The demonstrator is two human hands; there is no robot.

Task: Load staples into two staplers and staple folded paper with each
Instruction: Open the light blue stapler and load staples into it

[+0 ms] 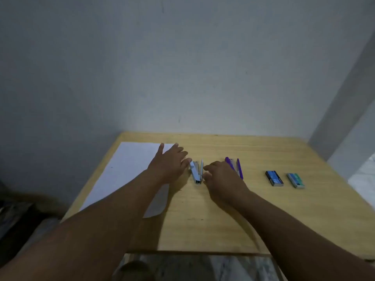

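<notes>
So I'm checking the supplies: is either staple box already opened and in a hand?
No: both staple boxes lie shut on the table, right of the purple stapler, away from both hands.

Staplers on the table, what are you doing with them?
A person is reaching both hands to the pale blue stapler, which lies hinged open on the wooden table. The left hand touches its far end with its fingers, and the right hand is at its other side. The purple stapler lies open too. Two staple boxes wait to the right, and the white paper lies unfolded on the left.
</notes>
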